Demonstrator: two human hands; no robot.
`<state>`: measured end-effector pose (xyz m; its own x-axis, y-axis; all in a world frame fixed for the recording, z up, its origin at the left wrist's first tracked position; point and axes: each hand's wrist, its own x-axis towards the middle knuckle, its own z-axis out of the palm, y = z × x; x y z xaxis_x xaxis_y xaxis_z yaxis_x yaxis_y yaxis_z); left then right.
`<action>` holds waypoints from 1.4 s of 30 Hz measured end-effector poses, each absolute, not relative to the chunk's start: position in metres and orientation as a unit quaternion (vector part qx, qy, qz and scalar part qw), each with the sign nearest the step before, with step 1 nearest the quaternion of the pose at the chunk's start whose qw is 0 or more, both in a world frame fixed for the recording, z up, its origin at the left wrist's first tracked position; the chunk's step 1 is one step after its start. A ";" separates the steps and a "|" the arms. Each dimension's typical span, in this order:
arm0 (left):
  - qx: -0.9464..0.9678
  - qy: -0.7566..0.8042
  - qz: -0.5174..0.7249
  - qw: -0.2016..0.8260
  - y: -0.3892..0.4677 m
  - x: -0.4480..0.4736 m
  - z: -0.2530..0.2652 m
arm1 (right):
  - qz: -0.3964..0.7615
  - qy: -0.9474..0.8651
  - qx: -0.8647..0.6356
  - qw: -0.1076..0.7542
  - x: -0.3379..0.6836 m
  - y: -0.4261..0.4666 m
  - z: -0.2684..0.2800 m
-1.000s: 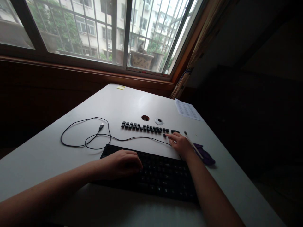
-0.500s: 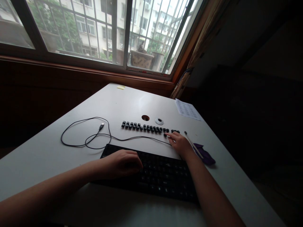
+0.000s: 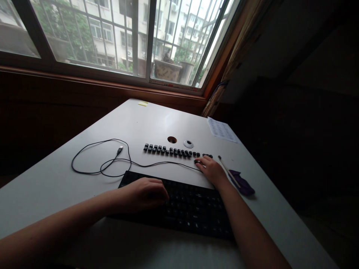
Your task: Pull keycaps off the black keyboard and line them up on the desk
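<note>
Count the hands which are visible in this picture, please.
2: the left hand over the left part of the black keyboard, and the right hand at a single keycap beyond the keyboard.

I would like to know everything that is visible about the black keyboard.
The keyboard is long, rectangular and black, apparently plastic, with pale markings on its keys. It lies on the white table, slightly slanted in view. The left hand rests on its left part, hiding keys; the right forearm crosses above its right end.
</note>
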<state>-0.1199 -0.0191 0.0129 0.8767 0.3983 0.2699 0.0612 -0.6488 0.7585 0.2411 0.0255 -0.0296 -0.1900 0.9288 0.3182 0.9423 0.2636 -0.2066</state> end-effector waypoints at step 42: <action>0.882 0.110 0.234 0.394 -0.018 -0.121 0.009 | -0.054 -0.764 -0.533 0.361 0.232 0.010 -0.009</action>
<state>-0.1214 -0.0180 0.0088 0.8661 0.3795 0.3255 0.0102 -0.6644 0.7473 0.2321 0.0101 -0.0093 -0.1725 0.7744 0.6088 0.8527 0.4268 -0.3012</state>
